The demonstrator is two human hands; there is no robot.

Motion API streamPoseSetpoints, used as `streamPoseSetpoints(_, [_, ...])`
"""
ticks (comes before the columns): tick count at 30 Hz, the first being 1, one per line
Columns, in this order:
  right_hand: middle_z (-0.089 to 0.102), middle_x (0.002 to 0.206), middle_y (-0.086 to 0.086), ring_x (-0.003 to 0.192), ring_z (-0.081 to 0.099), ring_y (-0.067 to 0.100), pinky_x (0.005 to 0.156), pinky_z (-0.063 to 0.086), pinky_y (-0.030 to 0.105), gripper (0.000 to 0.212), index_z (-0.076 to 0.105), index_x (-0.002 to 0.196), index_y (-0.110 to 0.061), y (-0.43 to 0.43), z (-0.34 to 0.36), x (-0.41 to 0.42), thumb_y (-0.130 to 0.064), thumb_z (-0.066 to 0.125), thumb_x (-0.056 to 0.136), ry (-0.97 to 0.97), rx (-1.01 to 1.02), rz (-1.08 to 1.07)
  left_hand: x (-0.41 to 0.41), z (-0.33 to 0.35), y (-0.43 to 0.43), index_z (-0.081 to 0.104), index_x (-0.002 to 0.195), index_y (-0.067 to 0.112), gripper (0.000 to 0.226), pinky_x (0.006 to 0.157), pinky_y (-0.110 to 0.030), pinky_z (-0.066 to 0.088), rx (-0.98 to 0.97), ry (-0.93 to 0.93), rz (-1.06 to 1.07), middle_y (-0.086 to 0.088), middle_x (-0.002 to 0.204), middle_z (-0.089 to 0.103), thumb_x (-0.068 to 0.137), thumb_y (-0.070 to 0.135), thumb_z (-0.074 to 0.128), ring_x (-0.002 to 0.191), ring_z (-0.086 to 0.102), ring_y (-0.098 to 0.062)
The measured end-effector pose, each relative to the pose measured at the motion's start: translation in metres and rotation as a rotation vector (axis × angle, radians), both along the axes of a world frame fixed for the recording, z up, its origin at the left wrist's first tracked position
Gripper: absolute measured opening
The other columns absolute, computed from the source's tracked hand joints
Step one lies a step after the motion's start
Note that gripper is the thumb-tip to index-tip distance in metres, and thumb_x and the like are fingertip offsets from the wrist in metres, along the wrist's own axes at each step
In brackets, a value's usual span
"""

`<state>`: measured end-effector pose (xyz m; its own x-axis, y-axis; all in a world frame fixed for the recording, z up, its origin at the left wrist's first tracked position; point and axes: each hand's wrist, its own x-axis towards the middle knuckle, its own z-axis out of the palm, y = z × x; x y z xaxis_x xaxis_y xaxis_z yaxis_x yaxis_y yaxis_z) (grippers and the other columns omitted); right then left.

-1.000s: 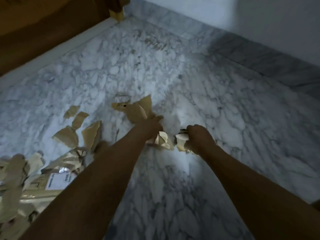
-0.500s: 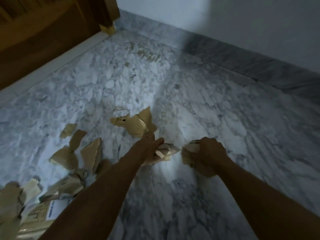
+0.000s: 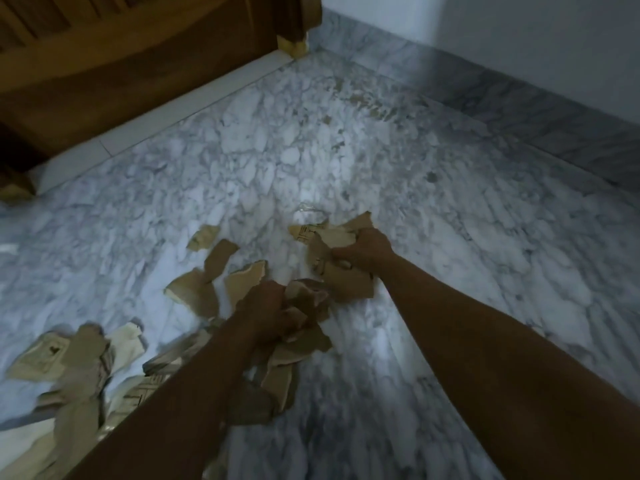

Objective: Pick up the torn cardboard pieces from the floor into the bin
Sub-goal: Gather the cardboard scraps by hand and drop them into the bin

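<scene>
Torn brown cardboard pieces lie scattered on the white marble floor (image 3: 346,161). My left hand (image 3: 263,310) is shut on a crumpled bunch of cardboard pieces (image 3: 304,323) just above the floor. My right hand (image 3: 363,249) grips a larger bunch of cardboard pieces (image 3: 343,278) a little farther away, at the centre of the view. Loose cardboard pieces (image 3: 201,285) lie to the left of both hands, and a pile of pieces (image 3: 76,368) sits at the lower left. No bin is in view.
A wooden piece of furniture (image 3: 121,64) stands along the upper left, its leg (image 3: 292,46) in the corner. A grey wall (image 3: 519,36) with a marble skirting runs along the upper right. A small clear scrap (image 3: 311,209) lies beyond my right hand.
My right hand has reached forward and taken hold of the cardboard pieces that lay beyond both hands. My left hand has drawn back and left with its bunch. The view has shifted right.
</scene>
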<state>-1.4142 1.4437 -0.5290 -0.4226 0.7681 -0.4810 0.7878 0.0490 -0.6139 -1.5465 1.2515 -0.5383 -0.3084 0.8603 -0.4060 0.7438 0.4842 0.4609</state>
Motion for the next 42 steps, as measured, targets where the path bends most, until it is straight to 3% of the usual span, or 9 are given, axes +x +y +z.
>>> streamPoseSetpoints(4, [0.060, 0.127, 0.005, 0.121, 0.056, 0.030, 0.101, 0.047, 0.050, 0.081, 0.057, 0.130, -0.020, -0.018, -0.016, -0.010, -0.065, 0.073, 0.065, -0.123, 0.148, -0.053, -0.001, -0.005, 0.001, 0.060, 0.104, 0.011, 0.052, 0.081, -0.036, 0.045, -0.094, 0.119, -0.008, -0.002, 0.093, 0.053, 0.075, 0.055, 0.064, 0.093, 0.056, -0.023])
streamPoseSetpoints(7, [0.066, 0.109, 0.002, 0.105, 0.064, 0.023, 0.082, 0.054, 0.036, 0.058, 0.061, 0.117, -0.022, -0.020, -0.011, 0.003, -0.053, 0.079, 0.071, 0.054, 0.101, 0.034, -0.009, -0.004, 0.006, 0.060, 0.111, 0.018, 0.063, 0.093, -0.051, 0.047, -0.198, 0.136, -0.048, -0.004, 0.109, 0.061, 0.069, 0.065, 0.060, 0.103, 0.059, -0.028])
streamPoseSetpoints(11, [0.060, 0.095, -0.003, 0.078, 0.061, 0.011, 0.053, 0.043, 0.014, 0.068, 0.041, 0.119, -0.025, -0.007, 0.013, 0.046, -0.037, 0.087, 0.070, 0.194, -0.011, 0.196, -0.041, 0.009, 0.030, 0.066, 0.117, 0.022, 0.090, 0.085, -0.041, 0.055, -0.241, 0.068, -0.092, -0.001, 0.112, 0.068, 0.042, 0.072, 0.063, 0.098, 0.065, -0.018])
streamPoseSetpoints(18, [0.070, 0.102, 0.004, 0.092, 0.065, 0.022, 0.069, 0.038, 0.024, 0.034, 0.069, 0.102, -0.016, 0.034, 0.016, 0.126, -0.041, 0.076, 0.080, -0.250, 0.364, 0.261, -0.056, 0.029, 0.122, 0.066, 0.114, 0.018, 0.097, 0.085, -0.039, 0.057, -0.147, 0.108, -0.072, 0.000, 0.111, 0.069, 0.031, 0.066, 0.077, 0.096, 0.066, -0.018])
streamPoseSetpoints(23, [0.062, 0.088, 0.004, 0.077, 0.063, 0.021, 0.057, 0.035, 0.025, 0.021, 0.059, 0.079, -0.020, 0.030, -0.011, 0.129, -0.036, 0.072, 0.074, -0.228, 0.488, 0.247, -0.035, 0.009, 0.138, 0.052, 0.132, 0.027, 0.062, 0.088, -0.027, 0.048, -0.039, 0.032, 0.046, -0.001, 0.123, 0.060, 0.075, 0.032, 0.078, 0.118, 0.058, -0.026])
streamPoseSetpoints(26, [0.060, 0.081, -0.003, 0.070, 0.060, 0.015, 0.049, 0.031, 0.021, 0.022, 0.054, 0.074, -0.025, 0.027, -0.015, 0.129, -0.038, 0.071, 0.073, -0.197, 0.457, 0.195, -0.040, 0.006, 0.135, 0.048, 0.139, 0.026, 0.068, 0.095, -0.032, 0.043, -0.150, 0.017, -0.008, 0.003, 0.124, 0.052, 0.078, 0.027, 0.079, 0.122, 0.051, -0.023])
streamPoseSetpoints(31, [0.068, 0.088, -0.003, 0.076, 0.060, 0.012, 0.063, 0.045, 0.024, 0.031, 0.071, 0.095, -0.019, 0.036, -0.005, 0.132, -0.040, 0.079, 0.075, -0.152, 0.183, 0.054, -0.027, 0.009, 0.129, 0.059, 0.127, 0.013, 0.054, 0.082, -0.027, 0.040, -0.043, 0.138, -0.005, -0.009, 0.119, 0.065, 0.082, 0.042, 0.066, 0.108, 0.060, -0.025])
streamPoseSetpoints(35, [0.068, 0.091, 0.002, 0.080, 0.065, 0.013, 0.062, 0.054, 0.027, 0.036, 0.069, 0.097, -0.010, 0.047, 0.023, 0.115, -0.021, 0.088, 0.069, 0.132, -0.168, -0.156, -0.009, 0.011, 0.109, 0.066, 0.111, 0.005, 0.041, 0.088, -0.035, 0.047, 0.009, 0.216, -0.016, -0.012, 0.113, 0.067, 0.087, 0.036, 0.060, 0.107, 0.063, -0.031])
streamPoseSetpoints(42, [0.067, 0.110, 0.012, 0.102, 0.065, 0.026, 0.092, 0.055, 0.044, 0.053, 0.064, 0.115, -0.003, 0.027, 0.012, 0.012, -0.032, 0.083, 0.073, 0.053, -0.083, -0.098, -0.018, 0.008, 0.033, 0.053, 0.130, 0.013, 0.079, 0.089, -0.044, 0.052, 0.080, -0.031, 0.146, -0.012, 0.118, 0.065, 0.065, 0.058, 0.048, 0.105, 0.062, -0.032])
